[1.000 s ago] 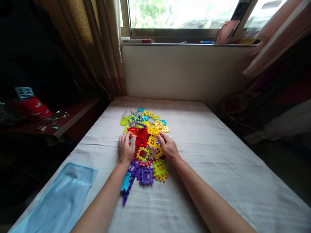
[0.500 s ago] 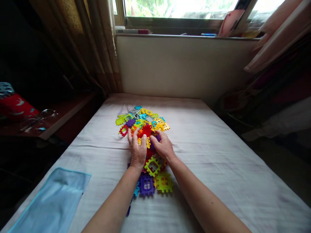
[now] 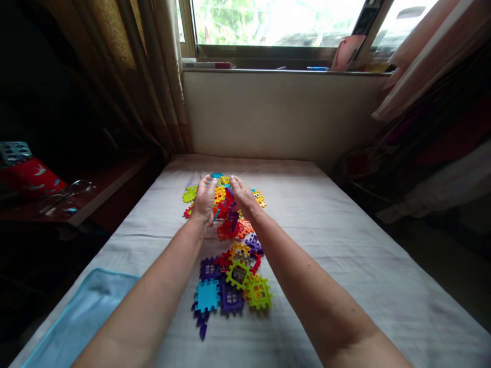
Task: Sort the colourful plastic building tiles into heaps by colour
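Observation:
Colourful interlocking plastic building tiles with notched edges lie in two heaps. My left hand (image 3: 205,198) and my right hand (image 3: 243,196) reach over the far heap, one on each side, fingers stretched out and palms facing. Between them show a yellow tile (image 3: 220,195) and red tiles (image 3: 223,209); whether the fingers touch them I cannot tell. Orange tiles (image 3: 244,228) lie just nearer. In the near heap, between my forearms, are a light blue tile (image 3: 207,295), a purple window tile (image 3: 231,305) and a lime green tile (image 3: 264,294). My hands hide part of the far heap.
A pale sheet (image 3: 326,255) covers the surface. At the left front lies a light blue cloth (image 3: 88,301). Glasses (image 3: 80,186) and a red patterned bag (image 3: 32,176) rest on a dark side table (image 3: 115,179). Behind are a wall (image 3: 276,112) and a window.
Both hands have moved forward, away from me, from the middle of the tiles to the far heap. Orange and red tiles and the near heap's light blue tile are now uncovered. The view has tilted slightly up.

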A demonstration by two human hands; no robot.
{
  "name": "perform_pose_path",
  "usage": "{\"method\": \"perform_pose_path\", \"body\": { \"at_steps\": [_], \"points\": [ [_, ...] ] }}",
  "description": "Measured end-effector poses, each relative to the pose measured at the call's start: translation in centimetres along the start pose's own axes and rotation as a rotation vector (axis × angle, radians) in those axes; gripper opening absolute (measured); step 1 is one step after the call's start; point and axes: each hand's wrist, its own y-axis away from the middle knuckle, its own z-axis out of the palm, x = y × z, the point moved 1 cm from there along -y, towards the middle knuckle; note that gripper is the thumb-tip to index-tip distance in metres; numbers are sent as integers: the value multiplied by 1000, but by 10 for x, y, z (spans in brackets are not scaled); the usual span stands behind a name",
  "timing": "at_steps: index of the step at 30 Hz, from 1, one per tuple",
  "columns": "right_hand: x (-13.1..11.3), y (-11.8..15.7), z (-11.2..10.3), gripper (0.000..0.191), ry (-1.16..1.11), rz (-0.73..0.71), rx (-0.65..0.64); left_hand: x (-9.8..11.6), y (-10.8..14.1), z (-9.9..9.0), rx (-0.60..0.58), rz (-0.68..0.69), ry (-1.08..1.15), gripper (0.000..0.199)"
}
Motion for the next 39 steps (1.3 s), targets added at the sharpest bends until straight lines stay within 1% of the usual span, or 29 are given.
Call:
{"method": "perform_pose_path", "body": {
  "at_steps": [1,3,6,8,10,11,13,16,19,21,23,25,27,29,31,34,35,37,38,39],
  "points": [
    [5,-10,-8,46,29,33,-18,2,-10,-6,3,-1,-68,55],
    [19,-26,-26,53,137,100,-60,-1,-29,-21,10,-12,-157,53],
    [47,-46,-52,59,387,181,-89,-16,-59,-49,24,-6,-341,55],
    [67,-59,-61,55,533,226,-112,-29,-82,-64,46,-14,-439,57],
    [84,-74,-60,50,603,276,-136,-41,-108,-72,52,-29,-531,58],
    [91,-81,-56,50,611,302,-142,-47,-121,-72,44,-35,-568,58],
    [101,-97,-43,54,635,348,-151,-57,-144,-65,10,-47,-626,59],
    [104,-116,-15,63,679,358,-206,-72,-168,-40,-65,-60,-684,61],
    [97,-125,10,66,640,299,-270,-80,-173,-11,-144,-64,-705,61],
    [89,-124,16,64,572,260,-296,-77,-167,2,-193,-66,-693,61],
    [79,-117,14,56,477,265,-338,-66,-155,7,-236,-71,-665,61],
    [66,-105,6,48,363,323,-399,-50,-139,5,-282,-77,-628,61],
    [53,-89,-5,45,251,373,-459,-32,-120,0,-362,-90,-551,62],
    [40,-70,-17,44,155,357,-505,-17,-98,-6,-462,-101,-428,65],
    [29,-47,-27,41,78,277,-540,-6,-72,-12,-521,-88,-314,70],
    [16,-6,-44,36,40,116,-591,3,-24,-24,-544,-40,-232,74],
    [11,9,-50,36,65,62,-612,5,-6,-28,-552,-16,-223,73],
    [3,38,-64,40,169,-40,-694,8,28,-36,-588,26,-246,69],
    [-1,49,-71,45,221,-74,-726,9,42,-41,-613,46,-272,66],
    [-4,58,-78,51,256,-85,-753,10,52,-45,-614,73,-292,62]
  ]
}}
